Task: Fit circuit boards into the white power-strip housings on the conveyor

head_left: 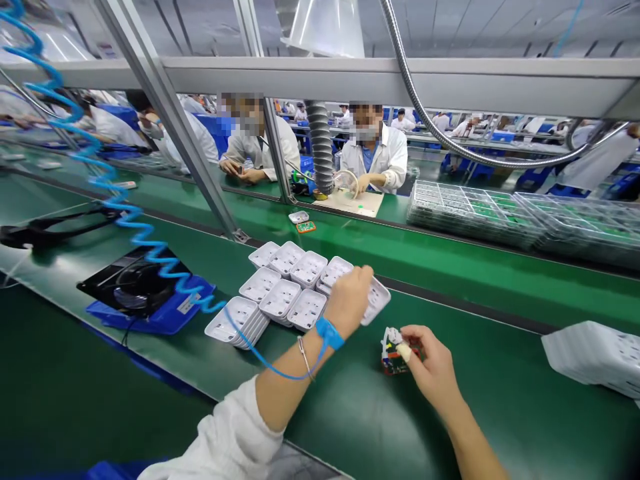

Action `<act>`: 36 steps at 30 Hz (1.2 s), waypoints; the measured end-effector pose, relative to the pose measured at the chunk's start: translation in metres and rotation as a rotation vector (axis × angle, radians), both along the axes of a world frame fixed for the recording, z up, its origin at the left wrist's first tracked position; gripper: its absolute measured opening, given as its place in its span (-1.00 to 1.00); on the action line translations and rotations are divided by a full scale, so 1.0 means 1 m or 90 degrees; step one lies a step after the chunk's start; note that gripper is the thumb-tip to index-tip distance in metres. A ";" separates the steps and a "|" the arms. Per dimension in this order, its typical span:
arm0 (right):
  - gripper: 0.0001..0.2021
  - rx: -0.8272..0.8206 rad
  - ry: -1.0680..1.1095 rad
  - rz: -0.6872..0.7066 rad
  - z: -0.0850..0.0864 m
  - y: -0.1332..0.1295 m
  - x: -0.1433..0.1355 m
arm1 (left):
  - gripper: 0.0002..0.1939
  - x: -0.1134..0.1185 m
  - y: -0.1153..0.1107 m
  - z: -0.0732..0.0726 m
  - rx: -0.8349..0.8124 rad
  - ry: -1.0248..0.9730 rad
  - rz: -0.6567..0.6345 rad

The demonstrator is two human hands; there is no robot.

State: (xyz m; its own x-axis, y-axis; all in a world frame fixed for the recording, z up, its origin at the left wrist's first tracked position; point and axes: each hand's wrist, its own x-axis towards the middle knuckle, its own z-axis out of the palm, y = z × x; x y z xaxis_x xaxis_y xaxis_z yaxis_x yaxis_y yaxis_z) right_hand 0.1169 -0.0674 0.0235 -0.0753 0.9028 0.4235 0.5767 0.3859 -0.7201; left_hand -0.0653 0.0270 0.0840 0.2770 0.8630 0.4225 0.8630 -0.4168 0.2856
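Note:
My left hand [352, 292], wearing a blue wrist strap [329, 333], is closed on the edge of a white plastic housing [377, 303], held tilted at the right end of the stacks. Beside it are several stacked white housings [280, 298] in rows on the green bench. My right hand [431, 363] pinches a small circuit board assembly [394, 362] with a white plastic part on top. A pale finger cot [404, 351] covers one of its fingertips. The fingers partly hide the board.
A coiled blue cord [143, 237] hangs over a black fan [137, 285] on a blue tray [175, 313]. Leaning white housings [595, 357] stand at right. Clear trays [480, 217] are stacked beyond the conveyor [450, 263]. A metal post [175, 127] rises at left; co-workers sit opposite.

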 end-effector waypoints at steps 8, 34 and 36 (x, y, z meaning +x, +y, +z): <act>-0.80 0.146 -0.186 -0.053 -0.010 0.004 0.008 | -0.67 0.033 -0.037 -0.054 -0.355 -0.402 -0.142; -0.82 0.088 -0.167 -0.039 -0.008 0.005 0.006 | -0.65 0.032 -0.040 -0.074 -0.507 -0.629 -0.176; -0.81 0.095 -0.191 -0.031 -0.011 0.008 0.004 | -0.67 0.034 -0.042 -0.073 -0.593 -0.706 -0.192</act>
